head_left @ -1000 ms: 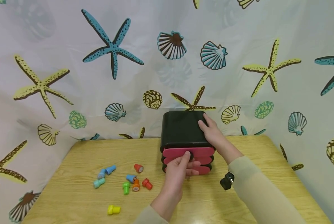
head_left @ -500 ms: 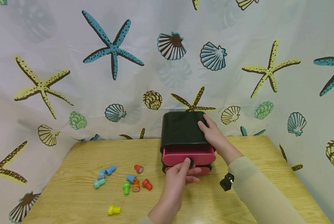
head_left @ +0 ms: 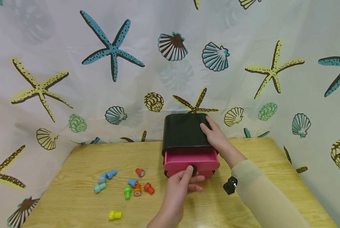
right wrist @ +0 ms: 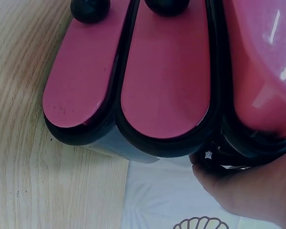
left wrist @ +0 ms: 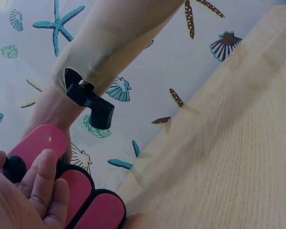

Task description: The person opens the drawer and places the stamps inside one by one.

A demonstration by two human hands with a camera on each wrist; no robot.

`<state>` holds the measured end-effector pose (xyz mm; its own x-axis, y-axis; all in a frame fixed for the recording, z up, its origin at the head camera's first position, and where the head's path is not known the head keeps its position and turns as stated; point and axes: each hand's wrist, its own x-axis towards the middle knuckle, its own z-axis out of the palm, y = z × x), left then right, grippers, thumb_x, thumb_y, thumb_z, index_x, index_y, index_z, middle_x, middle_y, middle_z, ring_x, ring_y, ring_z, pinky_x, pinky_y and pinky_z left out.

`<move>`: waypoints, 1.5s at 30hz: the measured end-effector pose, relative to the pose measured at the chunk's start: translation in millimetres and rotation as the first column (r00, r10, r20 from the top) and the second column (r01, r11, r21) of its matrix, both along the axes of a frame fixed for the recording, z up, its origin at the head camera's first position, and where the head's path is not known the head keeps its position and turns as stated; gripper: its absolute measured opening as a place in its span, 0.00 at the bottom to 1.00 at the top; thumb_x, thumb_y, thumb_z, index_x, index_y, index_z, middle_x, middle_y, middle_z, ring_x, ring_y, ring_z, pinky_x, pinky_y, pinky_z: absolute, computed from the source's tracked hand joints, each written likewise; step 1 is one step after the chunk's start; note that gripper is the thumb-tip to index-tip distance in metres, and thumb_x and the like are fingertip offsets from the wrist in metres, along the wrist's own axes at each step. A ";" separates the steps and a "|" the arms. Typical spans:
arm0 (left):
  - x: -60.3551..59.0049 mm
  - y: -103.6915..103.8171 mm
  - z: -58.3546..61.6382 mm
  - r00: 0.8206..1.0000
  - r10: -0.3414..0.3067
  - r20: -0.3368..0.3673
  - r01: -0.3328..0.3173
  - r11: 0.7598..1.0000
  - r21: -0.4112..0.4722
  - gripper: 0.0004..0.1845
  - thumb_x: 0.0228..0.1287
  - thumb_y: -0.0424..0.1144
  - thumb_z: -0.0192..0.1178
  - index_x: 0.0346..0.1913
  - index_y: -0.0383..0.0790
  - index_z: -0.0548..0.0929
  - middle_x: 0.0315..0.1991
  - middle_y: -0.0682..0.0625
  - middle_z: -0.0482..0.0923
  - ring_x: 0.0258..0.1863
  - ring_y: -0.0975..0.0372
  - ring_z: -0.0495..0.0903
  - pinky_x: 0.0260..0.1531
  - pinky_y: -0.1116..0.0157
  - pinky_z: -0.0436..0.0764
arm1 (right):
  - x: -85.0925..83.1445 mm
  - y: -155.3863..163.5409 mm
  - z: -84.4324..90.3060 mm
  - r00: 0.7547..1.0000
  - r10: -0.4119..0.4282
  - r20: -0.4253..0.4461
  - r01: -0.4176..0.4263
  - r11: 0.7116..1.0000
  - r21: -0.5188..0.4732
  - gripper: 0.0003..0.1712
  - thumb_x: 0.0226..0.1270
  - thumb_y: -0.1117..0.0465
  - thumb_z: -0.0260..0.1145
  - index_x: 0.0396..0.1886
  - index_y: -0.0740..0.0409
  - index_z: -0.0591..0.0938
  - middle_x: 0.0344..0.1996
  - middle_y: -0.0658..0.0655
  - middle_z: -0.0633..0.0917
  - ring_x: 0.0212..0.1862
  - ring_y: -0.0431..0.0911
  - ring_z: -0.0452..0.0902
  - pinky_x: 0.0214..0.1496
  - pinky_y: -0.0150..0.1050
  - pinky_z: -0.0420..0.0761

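Observation:
A small black cabinet with three pink drawers stands at the back of the wooden table. Its top drawer is pulled out part way. My left hand pinches that drawer's black knob; the left wrist view shows the knob between my thumb and fingers. My right hand rests on the cabinet's right top edge, fingers laid flat. In the right wrist view the two lower drawer fronts sit flush, beside the top drawer and my right hand.
Several small coloured stamps lie loose on the left half of the table: a red one, a blue one, a green one, and a yellow one nearest me. A seashell-print curtain hangs close behind the table.
The top pink drawer has slid out toward me, drawn by my left hand on its knob. The right hand has stayed on the cabinet top.

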<state>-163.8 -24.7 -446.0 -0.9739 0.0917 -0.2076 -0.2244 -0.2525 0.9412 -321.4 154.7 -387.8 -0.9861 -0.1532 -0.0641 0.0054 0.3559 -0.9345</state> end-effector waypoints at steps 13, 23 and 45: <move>15.6 -5.4 -0.8 0.999 -0.045 0.028 0.046 0.998 -0.045 0.26 0.85 0.59 0.59 0.53 0.36 0.89 0.45 0.44 0.94 0.28 0.60 0.90 0.50 0.60 0.86 | -0.5 -0.1 -1.7 1.000 0.006 -0.014 -0.006 1.000 0.010 0.40 0.94 0.46 0.48 0.94 0.46 0.45 0.91 0.59 0.42 0.90 0.58 0.33 0.88 0.62 0.46; 23.4 -8.5 -0.7 0.998 -0.069 -0.005 0.069 0.997 -0.031 0.26 0.87 0.54 0.58 0.58 0.31 0.88 0.45 0.42 0.93 0.27 0.60 0.90 0.47 0.58 0.89 | -1.1 5.9 -7.4 0.999 0.040 -0.006 -0.040 0.999 -0.023 0.41 0.94 0.45 0.47 0.94 0.43 0.43 0.91 0.57 0.39 0.90 0.58 0.30 0.88 0.63 0.43; 36.1 -15.2 -8.6 0.991 -0.133 -0.001 0.132 0.991 -0.029 0.27 0.87 0.54 0.59 0.58 0.29 0.88 0.46 0.40 0.93 0.27 0.61 0.90 0.50 0.54 0.90 | -1.9 4.7 -4.9 0.999 0.041 -0.015 -0.042 0.999 -0.022 0.41 0.94 0.45 0.47 0.94 0.44 0.43 0.91 0.58 0.39 0.90 0.58 0.29 0.88 0.63 0.43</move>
<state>-127.7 -39.9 -454.6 -0.9542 0.2140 -0.2089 -0.2511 -0.1939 0.9483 -323.4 159.3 -392.8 -0.9797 -0.1953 -0.0458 -0.0227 0.3344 -0.9422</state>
